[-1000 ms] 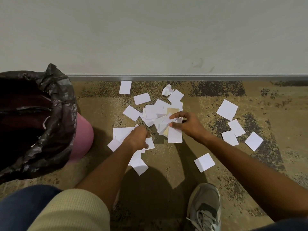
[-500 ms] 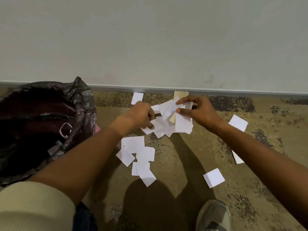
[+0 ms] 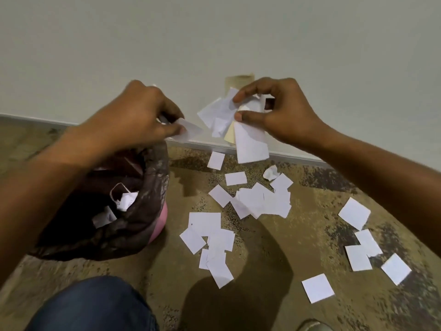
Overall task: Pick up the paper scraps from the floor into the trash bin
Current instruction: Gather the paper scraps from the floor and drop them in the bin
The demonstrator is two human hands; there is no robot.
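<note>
2 hands are raised above the floor, each with paper in it. The left hand (image 3: 133, 118) is curled shut around a small white scrap (image 3: 189, 131) whose corner pokes out past the fingertips; it hangs just above the far rim of the trash bin (image 3: 152, 225), a pink bin lined with a dark plastic bag (image 3: 114, 240). The right hand (image 3: 279, 115) pinches a loose bundle of scraps (image 3: 248, 142) between thumb and forefinger, white pieces with a tan one (image 3: 230, 137) among them, held up to the right of the bin and not over it. A few white bits (image 3: 125, 201) already lie inside the bag.

Many scraps are left on the patterned carpet (image 3: 274, 271): a heap (image 3: 262, 201) near the middle, a crumpled ball (image 3: 270, 173) beyond it, another overlapping cluster (image 3: 210, 237) nearer the person, and about 5 separate squares (image 3: 354, 212) off to the right. A blue-clad knee (image 3: 95, 304) fills the lower left.

The step in hand looks like the carry-and-drop: the left handful is almost placed, the right one lags. Next, I judge, the left fingers need to come fully over the bag's mouth before they let go, since thin paper flutters sideways and could miss. The right bundle must travel left across the gap, and its loose grip may shed a piece on the way. By this view, the task is well short of halfway.
</note>
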